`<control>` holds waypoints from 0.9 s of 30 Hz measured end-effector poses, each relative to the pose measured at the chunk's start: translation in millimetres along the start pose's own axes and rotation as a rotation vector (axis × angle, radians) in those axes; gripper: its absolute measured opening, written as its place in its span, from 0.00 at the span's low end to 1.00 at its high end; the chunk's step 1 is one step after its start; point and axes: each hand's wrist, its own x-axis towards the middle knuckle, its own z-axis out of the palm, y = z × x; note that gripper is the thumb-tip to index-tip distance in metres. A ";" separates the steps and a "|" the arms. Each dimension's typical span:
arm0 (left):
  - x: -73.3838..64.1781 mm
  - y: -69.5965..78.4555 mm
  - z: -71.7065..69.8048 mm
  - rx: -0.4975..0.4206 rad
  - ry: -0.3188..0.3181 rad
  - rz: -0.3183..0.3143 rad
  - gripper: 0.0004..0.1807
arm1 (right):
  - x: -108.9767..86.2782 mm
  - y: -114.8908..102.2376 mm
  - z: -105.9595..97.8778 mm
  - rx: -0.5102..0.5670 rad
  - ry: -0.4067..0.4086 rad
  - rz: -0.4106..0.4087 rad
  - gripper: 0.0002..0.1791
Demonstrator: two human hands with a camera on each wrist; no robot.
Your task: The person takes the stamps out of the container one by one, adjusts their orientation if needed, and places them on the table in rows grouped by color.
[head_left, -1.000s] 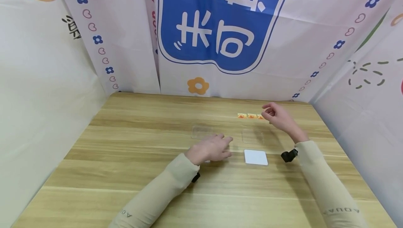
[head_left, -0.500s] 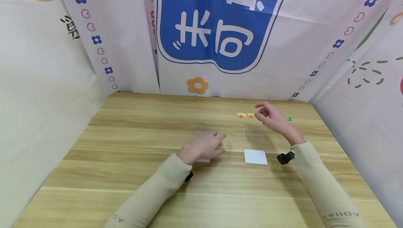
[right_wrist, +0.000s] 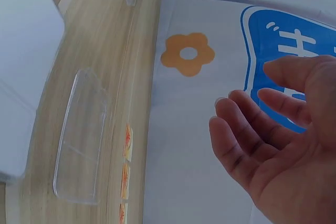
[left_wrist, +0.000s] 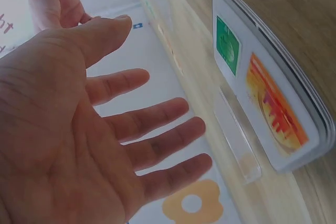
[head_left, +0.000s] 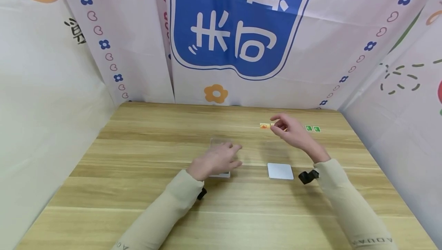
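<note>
1. Across the middle of the view runs a light wooden table with a pale plank grain, closed in on three sides by white printed cloth; the back panel carries a large blue banner with white characters and a small orange flower print near the table's far edge.
2. Near the table's centre the left hand hovers palm down with fingers straight and spread, holding nothing; under its fingers lies a white rounded-square card bearing a green and an orange picture, partly hidden in the head view.
3. Just beyond that hand lies a clear plastic rounded-square cover.
4. Further right, the right hand is raised above the far part of the table, fingers loosely curved and apart, gripping nothing.
5. Beside its fingertips lies a row of small orange picture stickers; on the hand's other side sit two small green stickers.
6. Below the right hand a second clear plastic cover lies flat, and nearer the person rests a plain white rounded-square card.
7. Both forearms wear beige sleeves.
</note>
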 end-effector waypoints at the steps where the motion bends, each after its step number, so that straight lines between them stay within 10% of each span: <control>1: -0.9 -0.9 -0.3 -0.008 0.006 0.002 0.32 | -0.4 -1.7 1.0 0.006 -0.005 0.000 0.19; 27: -19.5 -30.6 3.5 -0.124 0.045 -0.005 0.30 | 9.9 -32.8 31.0 0.132 -0.047 -0.060 0.14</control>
